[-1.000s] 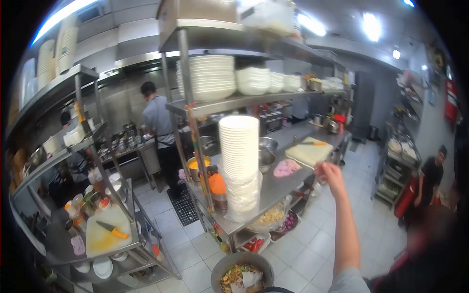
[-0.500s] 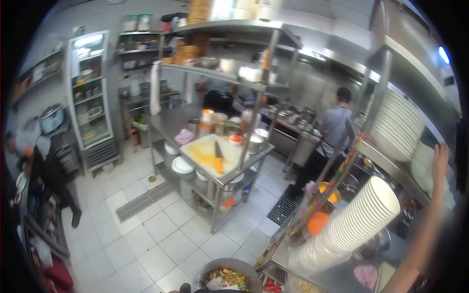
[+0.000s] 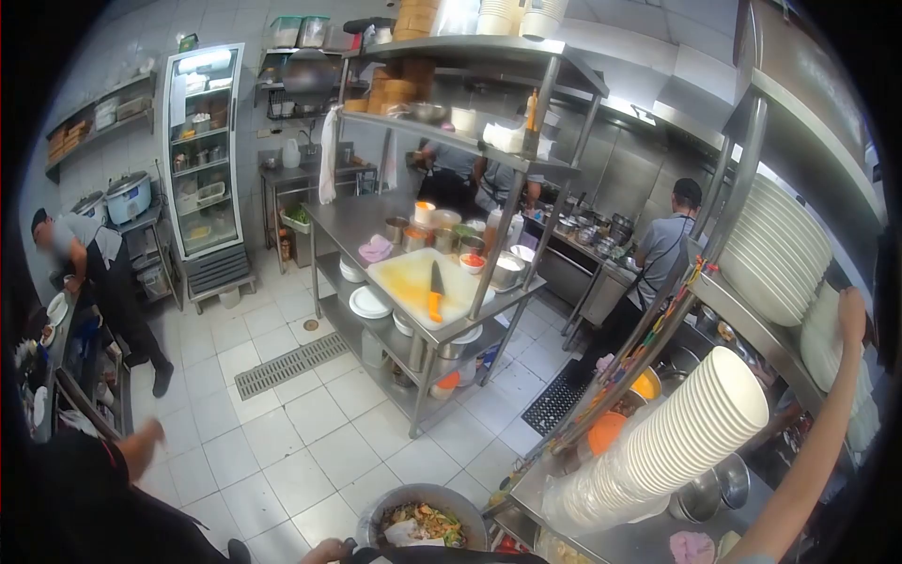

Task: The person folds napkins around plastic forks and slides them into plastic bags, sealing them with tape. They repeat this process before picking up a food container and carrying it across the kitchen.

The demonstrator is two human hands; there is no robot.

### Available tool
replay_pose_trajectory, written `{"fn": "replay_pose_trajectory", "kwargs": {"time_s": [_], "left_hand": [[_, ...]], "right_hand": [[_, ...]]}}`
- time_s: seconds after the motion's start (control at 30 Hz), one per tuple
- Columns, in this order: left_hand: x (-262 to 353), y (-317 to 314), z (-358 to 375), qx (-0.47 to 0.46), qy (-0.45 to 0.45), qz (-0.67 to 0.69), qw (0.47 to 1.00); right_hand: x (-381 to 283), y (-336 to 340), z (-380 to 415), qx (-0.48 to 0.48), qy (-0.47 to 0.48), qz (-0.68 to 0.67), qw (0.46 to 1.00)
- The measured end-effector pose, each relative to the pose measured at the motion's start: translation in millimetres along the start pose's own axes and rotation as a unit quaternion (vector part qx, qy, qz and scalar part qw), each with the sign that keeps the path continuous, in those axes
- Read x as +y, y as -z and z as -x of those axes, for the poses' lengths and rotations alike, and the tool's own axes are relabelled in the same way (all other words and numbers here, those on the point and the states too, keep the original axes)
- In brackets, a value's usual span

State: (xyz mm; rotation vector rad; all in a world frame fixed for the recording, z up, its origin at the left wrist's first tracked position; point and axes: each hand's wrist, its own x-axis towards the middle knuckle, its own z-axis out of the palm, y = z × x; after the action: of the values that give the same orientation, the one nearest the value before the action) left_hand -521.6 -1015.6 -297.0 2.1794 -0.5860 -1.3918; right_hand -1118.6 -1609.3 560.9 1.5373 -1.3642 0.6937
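Observation:
My right arm stretches up at the right, and my right hand is curled against the edge of a stack of pale dishes on the metal shelf. A taller stack of large white bowls stands beside them. Below my right hand, a leaning stack of white tubs, partly in clear plastic, rests on the lower counter. What seems to be my left hand shows only in part at the bottom edge, near a small dark object beside the bin of food scraps; its fingers are cut off.
A steel table holds a cutting board, an orange-handled knife and containers. A person in black is close at lower left. Other people work at left and at the back counters. A glass-door fridge stands against the wall.
The fingers of my right hand, stretched upward before, are now bent over the dishes. A person in black has come into view at lower left. The view has shifted slightly.

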Motion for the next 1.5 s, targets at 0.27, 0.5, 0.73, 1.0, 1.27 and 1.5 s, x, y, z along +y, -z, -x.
{"fn": "replay_pose_trajectory", "kwargs": {"time_s": [0.27,0.5,0.73,1.0,1.27,1.5], "left_hand": [[34.8,3.3,7.0,0.018,-0.034,-0.138,0.99],[-43.6,-0.4,0.9,-0.049,0.001,-0.354,0.934],[-72.1,-25.5,48.9,0.032,0.195,-0.029,0.98],[-48.1,-16.8,30.1,0.038,0.075,-0.135,0.987],[-1.5,-9.6,18.4,0.005,0.09,-0.148,0.985],[20.3,-15.5,20.6,0.029,0.015,-0.21,0.977]], "right_hand": [[-7.2,0.8,-22.9,-0.089,-0.051,0.041,0.994],[-34.2,-23.5,-5.9,-0.054,0.05,0.154,0.985],[-109.0,67.2,10.2,-0.06,0.013,0.018,0.998],[-86.2,9.0,13.5,-0.07,-0.001,0.001,0.998],[6.5,-12.0,45.6,-0.091,-0.026,0.04,0.995],[66.6,-19.8,65.1,-0.093,-0.045,0.053,0.993]]}}
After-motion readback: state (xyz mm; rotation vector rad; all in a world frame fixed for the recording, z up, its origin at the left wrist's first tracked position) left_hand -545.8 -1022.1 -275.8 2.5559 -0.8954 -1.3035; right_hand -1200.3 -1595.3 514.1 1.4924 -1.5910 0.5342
